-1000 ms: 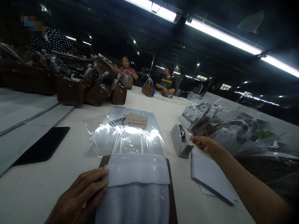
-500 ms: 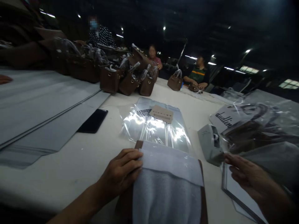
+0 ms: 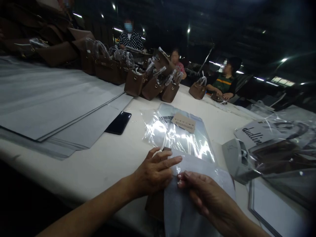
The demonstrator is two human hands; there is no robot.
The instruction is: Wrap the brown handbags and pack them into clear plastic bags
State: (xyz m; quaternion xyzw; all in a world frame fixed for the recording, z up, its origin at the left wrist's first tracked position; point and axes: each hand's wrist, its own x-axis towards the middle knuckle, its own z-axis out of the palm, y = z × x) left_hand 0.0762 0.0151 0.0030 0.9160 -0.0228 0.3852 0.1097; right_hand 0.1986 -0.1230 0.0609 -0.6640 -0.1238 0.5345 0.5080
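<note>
A light grey wrapping sheet (image 3: 199, 163) lies folded over a brown bag (image 3: 155, 205), whose edges show at the left and top. My left hand (image 3: 154, 171) rests on the sheet's upper left part, fingers stretched out and slightly spread. Just beside its fingertips, my right hand (image 3: 209, 194) is closed in a pinch on a small shiny piece of clear tape (image 3: 179, 179), low over the fold line. Shiny clear patches show elsewhere on the sheet. My forearm and right hand hide much of the bag's lower part.
Beyond the bag lies a clear plastic bag (image 3: 160, 131) with a tan card (image 3: 184, 122). A phone (image 3: 119, 123) and stacked grey sheets (image 3: 56, 105) are left. Right are a grey box-like holder (image 3: 234, 159), plastic-wrapped bags (image 3: 276, 151) and white boards (image 3: 274, 204). Handbags (image 3: 134, 82) and co-workers are behind.
My right hand has come from beside the grey holder to the sheet, next to my left hand. My left hand's fingers have spread over the sheet. The view has turned left.
</note>
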